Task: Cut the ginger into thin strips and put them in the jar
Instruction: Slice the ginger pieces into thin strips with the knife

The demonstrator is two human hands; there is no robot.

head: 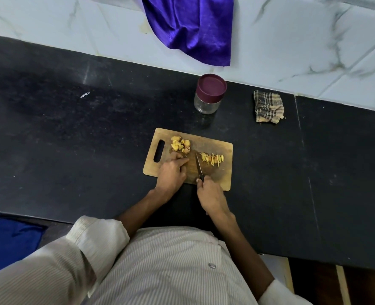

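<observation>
Black counter (72, 133), checked rag (268, 106) beside jar (209, 94)

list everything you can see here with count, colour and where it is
cutting board: 1, light wood, on the counter in front of the person
ginger chunks: small pile, yellow, far left of board
ginger strips: small pile, yellow, right of the knife
knife: 1, dark handle, on board
jar: 1, clear, maroon lid on, behind board
checked cloth: 1, brown, right of jar
purple cloth: 1, hanging on wall
counter: 1, black
left hand: on board by chunks
right hand: grips knife
</observation>
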